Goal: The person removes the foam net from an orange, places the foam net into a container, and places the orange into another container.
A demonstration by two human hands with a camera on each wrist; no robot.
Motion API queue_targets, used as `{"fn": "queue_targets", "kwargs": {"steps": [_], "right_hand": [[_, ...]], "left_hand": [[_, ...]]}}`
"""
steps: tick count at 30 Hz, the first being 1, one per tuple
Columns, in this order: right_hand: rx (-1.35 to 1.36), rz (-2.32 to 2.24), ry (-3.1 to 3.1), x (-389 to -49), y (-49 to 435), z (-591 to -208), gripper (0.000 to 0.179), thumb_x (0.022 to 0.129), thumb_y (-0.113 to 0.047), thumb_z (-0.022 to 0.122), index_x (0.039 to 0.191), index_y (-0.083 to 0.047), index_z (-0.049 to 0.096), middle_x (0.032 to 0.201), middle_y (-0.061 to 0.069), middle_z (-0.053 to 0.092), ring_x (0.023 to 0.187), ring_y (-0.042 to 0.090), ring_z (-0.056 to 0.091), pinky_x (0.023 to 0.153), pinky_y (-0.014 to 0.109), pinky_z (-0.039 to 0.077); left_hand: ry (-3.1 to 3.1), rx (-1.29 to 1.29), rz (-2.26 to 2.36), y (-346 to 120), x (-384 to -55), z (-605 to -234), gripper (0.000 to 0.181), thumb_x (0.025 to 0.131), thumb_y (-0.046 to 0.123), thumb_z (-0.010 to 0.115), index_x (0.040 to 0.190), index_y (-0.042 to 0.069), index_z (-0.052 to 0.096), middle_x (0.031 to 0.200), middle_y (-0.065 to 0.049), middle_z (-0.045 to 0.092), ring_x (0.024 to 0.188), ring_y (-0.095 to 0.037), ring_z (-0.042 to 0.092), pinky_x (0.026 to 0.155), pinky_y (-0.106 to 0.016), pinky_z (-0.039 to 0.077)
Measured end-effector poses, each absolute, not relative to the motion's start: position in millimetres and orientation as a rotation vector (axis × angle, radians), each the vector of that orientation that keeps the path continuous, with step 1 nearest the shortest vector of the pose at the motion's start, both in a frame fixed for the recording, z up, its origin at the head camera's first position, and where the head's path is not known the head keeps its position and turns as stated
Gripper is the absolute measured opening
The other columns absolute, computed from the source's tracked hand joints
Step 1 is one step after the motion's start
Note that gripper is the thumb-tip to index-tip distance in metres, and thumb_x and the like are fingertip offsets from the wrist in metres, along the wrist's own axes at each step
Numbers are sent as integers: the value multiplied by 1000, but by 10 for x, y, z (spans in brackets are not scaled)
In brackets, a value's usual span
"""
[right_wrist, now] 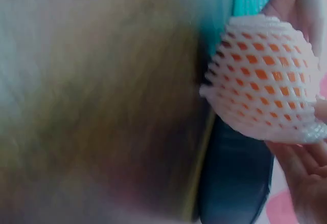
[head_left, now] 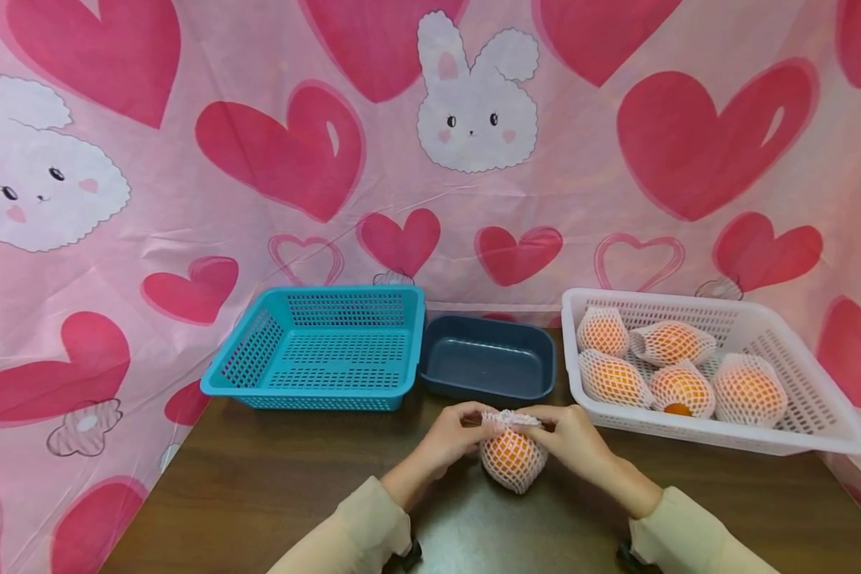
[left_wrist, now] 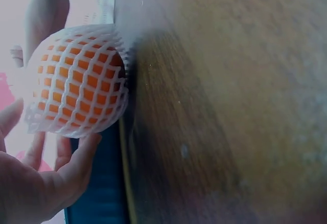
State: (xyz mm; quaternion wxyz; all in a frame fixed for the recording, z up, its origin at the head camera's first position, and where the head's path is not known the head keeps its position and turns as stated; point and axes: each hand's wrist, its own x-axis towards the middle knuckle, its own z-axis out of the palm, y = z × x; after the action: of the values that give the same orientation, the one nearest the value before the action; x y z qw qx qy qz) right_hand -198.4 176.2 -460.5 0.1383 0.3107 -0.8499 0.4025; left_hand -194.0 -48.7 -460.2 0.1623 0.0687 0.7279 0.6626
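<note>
head view shows the left hand (head_left: 445,440) and the right hand (head_left: 579,440) both gripping the bunched top of a white net (head_left: 505,418) around an orange fruit (head_left: 512,458). the fruit is between the two hands, over the brown tabletop (head_left: 294,494), in front of a dark blue tray (head_left: 488,363). it is hard to tell if its bottom touches the wood. a blue basket (head_left: 330,393) sits just beside the tray on the left, with hardly any gap. a white basket (head_left: 703,428) on the right holds five more netted fruits (head_left: 678,388), and a thin strip of wood shows between it and the tray. brown wood spreads wide to the left and right of the hands. the baskets' outer corners reach the side edges of the tabletop. a pink cloth (head_left: 473,207) with hearts and bunnies hangs behind.
</note>
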Motion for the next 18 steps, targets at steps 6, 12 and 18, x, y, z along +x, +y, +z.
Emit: {"fn": "queue_targets", "kwargs": {"steps": [6,12,18], "right_hand": [[941,1180,-2727,-2025,1862,-4538,41,95,-29,75,128,-5,70,111,6,75,90,7,65,75,30,56],[1043,1324,-2791,-2019,1915,-4514,30,95,-30,76,113,-6,77,98,-6,75,83,2,61,70,25,53],[996,1339,-2691,-2015,1879,-4477,17,88,-24,83,96,-9,84,99,3,78,86,3,67,67,24,55]], "left_hand": [[2008,223,1865,-489,-1925,-4608,39,89,9,79,126,0,69,111,-7,71,93,-16,66,76,-33,58],[2000,215,1969,-457,-1890,-4649,25,88,1,78,112,-7,75,101,-11,75,83,-11,65,70,-27,58],[2124,229,1978,-467,-1882,-4619,15,87,1,79,98,-8,78,88,-7,74,72,-7,61,62,-22,53]]}}
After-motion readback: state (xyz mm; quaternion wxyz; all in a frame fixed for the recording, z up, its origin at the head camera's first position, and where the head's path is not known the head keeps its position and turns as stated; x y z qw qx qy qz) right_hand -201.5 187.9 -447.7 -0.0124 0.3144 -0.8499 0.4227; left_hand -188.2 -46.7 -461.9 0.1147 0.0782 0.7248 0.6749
